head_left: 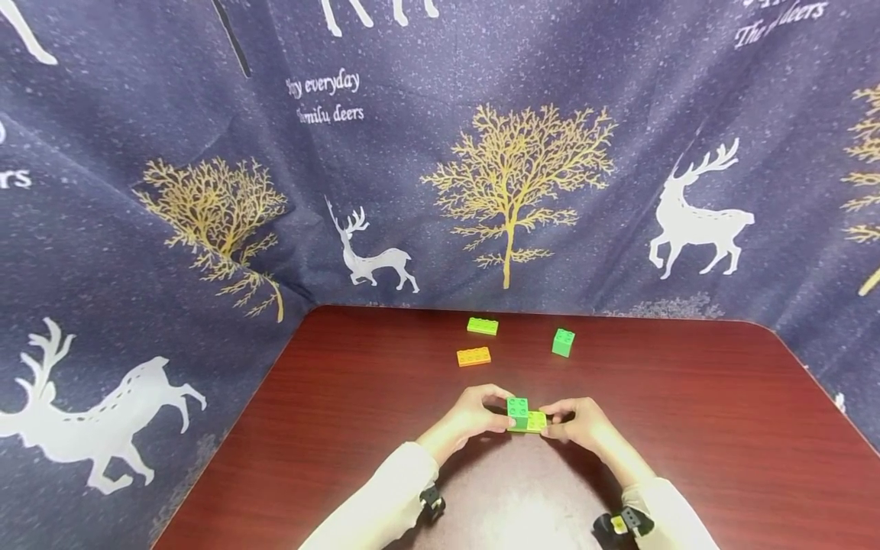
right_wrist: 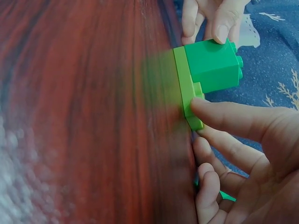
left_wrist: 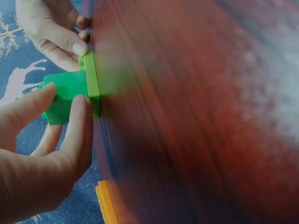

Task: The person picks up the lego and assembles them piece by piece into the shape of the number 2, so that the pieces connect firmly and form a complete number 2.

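Note:
A green cube-shaped toy brick [head_left: 518, 412] sits on the left half of a flat lime-green brick [head_left: 537, 422], whose bare studs show on the right. My left hand [head_left: 473, 413] pinches the green brick between thumb and fingers; in the left wrist view the fingertips press its sides. At the other end, my right hand [head_left: 580, 422] grips the lime brick, its thumb on the near corner in the right wrist view. Both bricks are low at the tabletop, the lime one flat along it.
Farther back on the dark red table [head_left: 357, 397] lie another flat lime brick [head_left: 483, 327], a flat orange brick [head_left: 473, 357] and a second green brick [head_left: 563, 343]. A blue cloth [head_left: 426, 153] with deer and trees hangs behind the table and along its left.

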Action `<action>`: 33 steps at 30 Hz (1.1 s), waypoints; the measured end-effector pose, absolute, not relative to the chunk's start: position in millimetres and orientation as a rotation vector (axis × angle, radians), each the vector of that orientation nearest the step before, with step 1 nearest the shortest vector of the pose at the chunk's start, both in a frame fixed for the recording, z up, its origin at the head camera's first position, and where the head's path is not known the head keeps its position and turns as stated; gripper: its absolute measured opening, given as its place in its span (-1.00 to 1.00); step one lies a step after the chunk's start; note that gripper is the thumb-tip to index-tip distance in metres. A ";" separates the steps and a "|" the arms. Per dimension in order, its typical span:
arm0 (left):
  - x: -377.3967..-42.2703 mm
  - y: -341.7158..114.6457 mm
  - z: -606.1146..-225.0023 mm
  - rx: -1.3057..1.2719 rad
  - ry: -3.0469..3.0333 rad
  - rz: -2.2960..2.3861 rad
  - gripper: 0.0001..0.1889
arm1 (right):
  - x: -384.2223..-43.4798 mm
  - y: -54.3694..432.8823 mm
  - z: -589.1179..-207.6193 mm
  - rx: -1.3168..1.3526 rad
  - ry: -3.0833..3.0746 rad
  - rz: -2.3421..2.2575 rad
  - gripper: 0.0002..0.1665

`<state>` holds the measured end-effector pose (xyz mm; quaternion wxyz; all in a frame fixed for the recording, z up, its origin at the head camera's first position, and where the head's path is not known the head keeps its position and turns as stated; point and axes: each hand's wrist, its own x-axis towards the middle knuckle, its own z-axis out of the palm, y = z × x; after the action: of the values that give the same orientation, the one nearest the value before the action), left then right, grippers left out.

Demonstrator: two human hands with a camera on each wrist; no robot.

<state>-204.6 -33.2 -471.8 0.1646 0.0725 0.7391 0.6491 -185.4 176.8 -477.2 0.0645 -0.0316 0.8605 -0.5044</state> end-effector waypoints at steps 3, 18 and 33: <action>-204.7 -33.8 -472.5 0.206 2.115 1.845 -0.61 | -185.1 176.7 -477.1 -0.106 2.602 -1.525 -0.55; -206.7 -34.3 -473.6 0.188 2.108 1.853 -0.60 | -189.1 185.0 -473.1 -0.276 2.487 -1.487 -0.54; -206.8 -34.1 -473.9 0.198 2.105 1.858 -0.59 | -214.9 202.1 -465.0 -0.380 2.283 -1.413 -0.57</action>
<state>-206.8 -34.1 -473.9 0.1628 0.0695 0.7379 0.6512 -214.9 202.1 -465.0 0.2136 -0.1368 0.8225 -0.5091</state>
